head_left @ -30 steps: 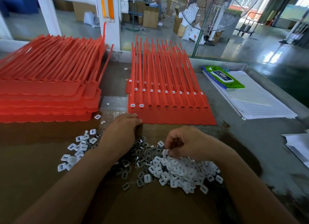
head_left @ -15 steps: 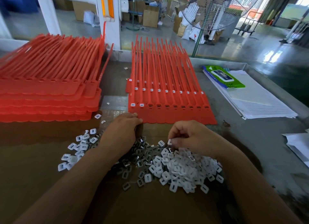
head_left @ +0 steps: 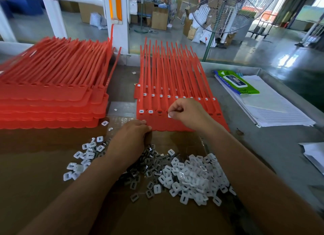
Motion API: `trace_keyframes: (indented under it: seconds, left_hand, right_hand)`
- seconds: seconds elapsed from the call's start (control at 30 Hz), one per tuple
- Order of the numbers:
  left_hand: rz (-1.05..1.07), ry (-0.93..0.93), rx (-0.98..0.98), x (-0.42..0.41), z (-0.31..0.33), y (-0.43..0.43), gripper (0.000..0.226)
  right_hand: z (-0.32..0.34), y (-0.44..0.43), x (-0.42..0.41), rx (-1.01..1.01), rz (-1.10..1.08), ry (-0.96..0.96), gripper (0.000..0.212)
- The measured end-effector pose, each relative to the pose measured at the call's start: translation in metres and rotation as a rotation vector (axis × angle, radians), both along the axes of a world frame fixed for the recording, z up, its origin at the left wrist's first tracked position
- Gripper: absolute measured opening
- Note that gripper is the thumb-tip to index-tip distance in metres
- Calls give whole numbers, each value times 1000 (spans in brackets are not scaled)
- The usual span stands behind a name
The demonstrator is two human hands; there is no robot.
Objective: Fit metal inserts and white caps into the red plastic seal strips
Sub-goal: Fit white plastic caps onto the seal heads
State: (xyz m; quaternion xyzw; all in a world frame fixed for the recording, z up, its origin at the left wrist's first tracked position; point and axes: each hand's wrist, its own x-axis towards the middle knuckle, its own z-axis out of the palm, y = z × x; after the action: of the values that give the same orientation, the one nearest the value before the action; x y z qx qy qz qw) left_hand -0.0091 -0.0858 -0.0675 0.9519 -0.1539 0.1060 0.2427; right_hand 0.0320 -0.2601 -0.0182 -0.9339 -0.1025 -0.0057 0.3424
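**Cap pinched over the front row of sockets**

The flat sheet of red plastic seal strips (head_left: pixel 175 126) lies on the grey counter (head_left: pixel 271 147) at twelve o'clock from the person. The right hand (head_left: pixel 188 112) hovers over its near end. Its grip is clamped, thumb against forefinger, on one small white plastic cap (head_left: pixel 169 115), held just above the nearest row of sockets.

In that row the two sockets at the nine o'clock end already carry caps. The third socket (head_left: pixel 159 112), just at nine o'clock of the pinched cap, looks dark and uncapped. Whether a metal insert sits in it is too small to tell.

The left hand (head_left: pixel 130 140) rests with its fingertips touching the sheet's near edge. Its fingers curl out of sight, so I cannot tell whether that grip holds anything.

At six o'clock of the sheet lies the supply: a heap of loose white caps (head_left: pixel 192 178) and, at its nine o'clock side, a patch of dark grey metal inserts (head_left: pixel 150 163).

The step in hand looks like capping. The next move probably calls for squaring the cap over an open socket and pressing it straight down until it seats, while the left hand steadies the sheet.
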Motion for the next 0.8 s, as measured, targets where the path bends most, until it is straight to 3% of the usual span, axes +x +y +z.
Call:
trace_keyframes:
  seconds: [0.17,0.8]
  left_hand:
    - [-10,-16,1,-1,0,1,35]
    - [-10,-5,6,-2,4,0,36]
  right_hand:
    - [-13,17,26,50,-53,-17,8]
    - [-25,30,42,-141,-71,18,15]
